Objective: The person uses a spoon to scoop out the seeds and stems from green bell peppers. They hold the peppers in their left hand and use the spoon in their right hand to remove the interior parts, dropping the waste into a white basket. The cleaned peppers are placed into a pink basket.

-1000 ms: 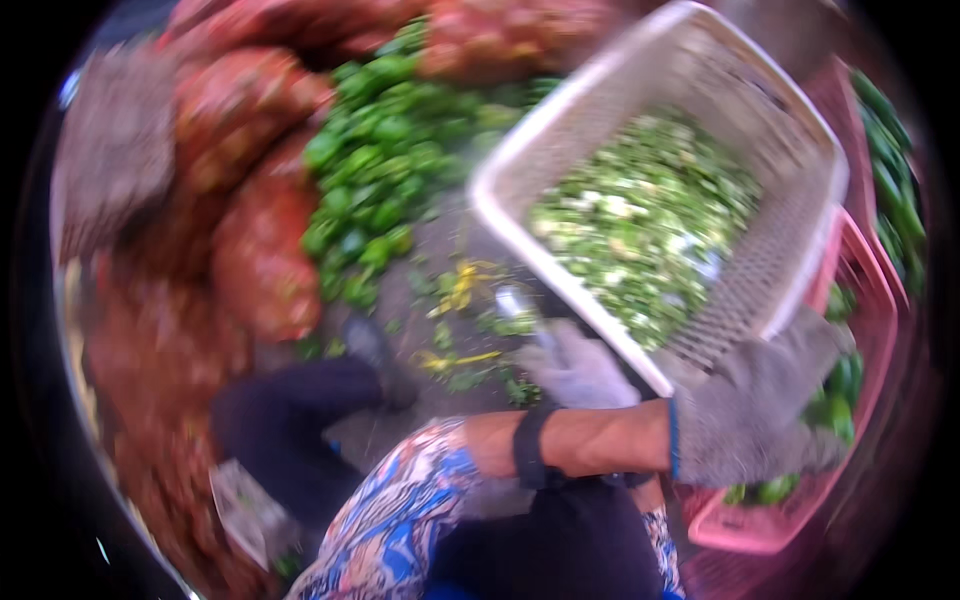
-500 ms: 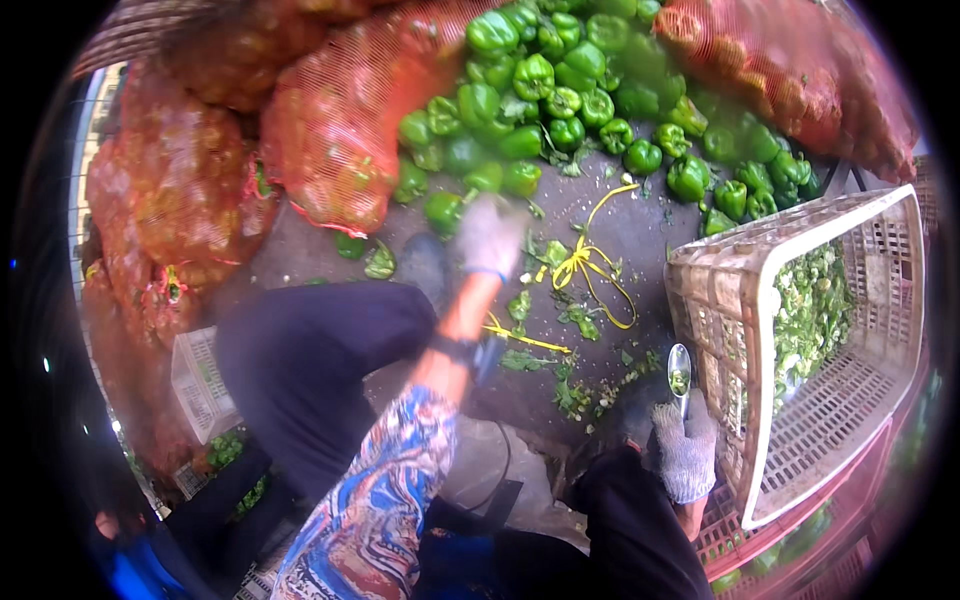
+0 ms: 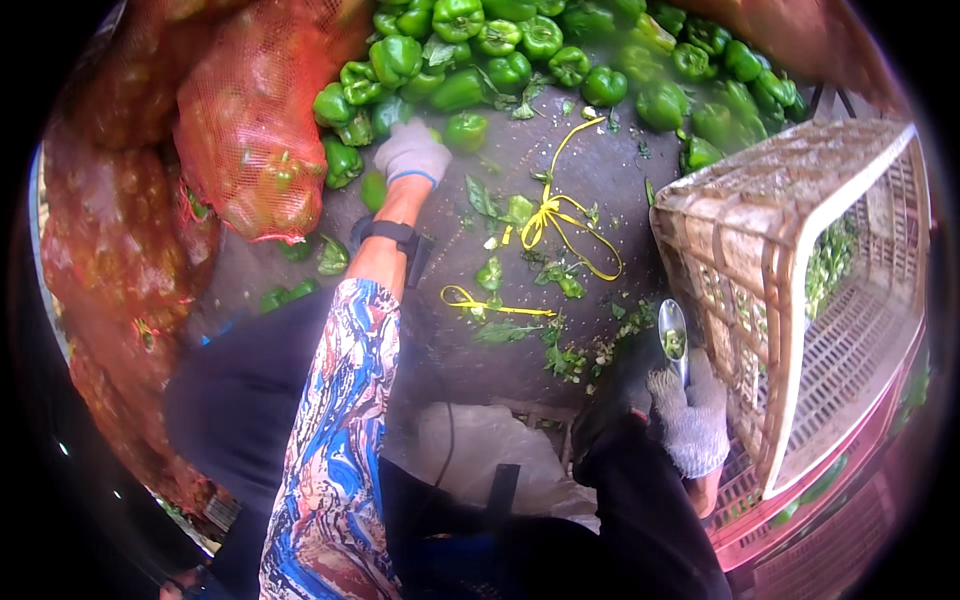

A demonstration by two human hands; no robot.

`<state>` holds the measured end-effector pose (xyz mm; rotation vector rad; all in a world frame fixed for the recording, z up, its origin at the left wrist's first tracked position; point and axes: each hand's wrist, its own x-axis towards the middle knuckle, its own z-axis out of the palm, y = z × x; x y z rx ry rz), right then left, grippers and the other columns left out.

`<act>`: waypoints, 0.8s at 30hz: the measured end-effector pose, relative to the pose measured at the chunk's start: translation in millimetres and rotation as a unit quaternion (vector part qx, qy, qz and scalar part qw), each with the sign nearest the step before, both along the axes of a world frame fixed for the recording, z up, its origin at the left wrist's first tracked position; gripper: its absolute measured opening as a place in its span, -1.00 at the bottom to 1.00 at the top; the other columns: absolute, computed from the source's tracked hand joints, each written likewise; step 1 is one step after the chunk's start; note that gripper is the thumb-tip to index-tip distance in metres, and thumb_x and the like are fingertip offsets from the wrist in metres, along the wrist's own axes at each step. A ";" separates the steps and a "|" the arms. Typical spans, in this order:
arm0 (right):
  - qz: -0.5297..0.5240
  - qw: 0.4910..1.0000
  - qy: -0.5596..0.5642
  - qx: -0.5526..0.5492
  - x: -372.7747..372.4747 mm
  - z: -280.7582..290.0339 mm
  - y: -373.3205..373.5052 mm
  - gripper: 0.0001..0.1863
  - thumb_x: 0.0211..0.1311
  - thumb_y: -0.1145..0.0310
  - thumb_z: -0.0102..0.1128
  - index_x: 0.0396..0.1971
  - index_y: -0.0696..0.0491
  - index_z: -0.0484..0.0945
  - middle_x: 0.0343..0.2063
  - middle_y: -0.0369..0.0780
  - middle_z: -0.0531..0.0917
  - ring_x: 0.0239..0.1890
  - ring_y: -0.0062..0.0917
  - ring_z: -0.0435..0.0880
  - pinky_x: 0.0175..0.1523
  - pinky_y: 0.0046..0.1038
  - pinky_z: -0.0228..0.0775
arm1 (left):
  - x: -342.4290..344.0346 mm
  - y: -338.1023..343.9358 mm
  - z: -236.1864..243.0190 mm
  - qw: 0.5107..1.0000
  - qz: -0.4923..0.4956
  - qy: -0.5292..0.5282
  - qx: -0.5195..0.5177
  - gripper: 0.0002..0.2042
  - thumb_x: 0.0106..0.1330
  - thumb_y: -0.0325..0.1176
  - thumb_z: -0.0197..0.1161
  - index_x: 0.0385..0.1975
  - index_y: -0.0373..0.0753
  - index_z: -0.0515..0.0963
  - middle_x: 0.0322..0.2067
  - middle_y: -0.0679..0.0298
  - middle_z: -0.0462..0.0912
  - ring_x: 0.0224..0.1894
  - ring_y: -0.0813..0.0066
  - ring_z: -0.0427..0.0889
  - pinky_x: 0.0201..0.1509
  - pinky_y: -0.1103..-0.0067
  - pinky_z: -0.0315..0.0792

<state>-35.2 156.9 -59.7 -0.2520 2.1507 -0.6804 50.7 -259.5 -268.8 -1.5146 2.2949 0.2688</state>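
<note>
The left hand [image 3: 412, 152], in a grey glove, reaches out to the edge of the pepper pile [image 3: 520, 50]. Its fingers curl down among the nearest green peppers, but whether they have closed on one I cannot tell. A small pepper [image 3: 372, 190] lies just beside the wrist, and a black band [image 3: 392, 232] circles the forearm above a patterned sleeve [image 3: 335, 440].

The right hand [image 3: 690, 420], also gloved, is clamped on a knife [image 3: 673, 335], its blade pointing up, flecked with green bits. It sits just beside the tipped white crate [image 3: 800, 260], which lies on its side with chopped greens stuck to its inner wall.

Between the hands, yellow ties [image 3: 560, 225] and torn leaves [image 3: 500, 275] litter the dark floor [image 3: 470, 350]. Red mesh sacks [image 3: 250, 130] full of peppers stack up on the left.

Compared with half a second ago, the left hand has stretched farther, from the bare floor short of the pile up to the peppers themselves. The right hand holds much the same place by the crate, knife upright as before. The crate has not shifted.
</note>
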 end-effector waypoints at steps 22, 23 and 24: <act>0.086 0.964 -0.179 -0.178 -19.1 33.7 -19.9 -0.65 0.38 0.12 0.26 -0.27 0.13 0.48 -0.63 -0.24 0.58 -0.69 -0.59 0.57 -0.57 -0.48 0.38 | 9.3 199.8 137.0 0.300 0.329 0.658 0.607 -0.35 0.04 -0.18 0.39 0.15 -0.38 0.46 0.00 -0.05 0.62 0.02 -0.04 0.62 0.10 0.09 0.55; 0.093 0.963 -0.186 -0.173 -19.4 31.3 -16.5 -0.65 0.38 0.11 0.26 -0.28 0.13 0.48 -0.64 -0.24 0.57 -0.69 -0.58 0.56 -0.58 -0.48 0.38 | 5.9 203.3 137.7 0.301 0.322 0.656 0.612 -0.36 0.04 -0.19 0.39 0.15 -0.35 0.46 0.01 -0.05 0.61 0.03 -0.06 0.61 0.12 0.07 0.55; 0.101 0.962 -0.192 -0.168 -19.7 29.3 -13.9 -0.64 0.38 0.11 0.26 -0.28 0.14 0.48 -0.64 -0.24 0.57 -0.70 -0.58 0.56 -0.58 -0.48 0.38 | 2.8 206.6 138.4 0.302 0.315 0.655 0.616 -0.36 0.04 -0.20 0.40 0.16 -0.33 0.46 0.03 -0.04 0.60 0.03 -0.07 0.61 0.13 0.04 0.54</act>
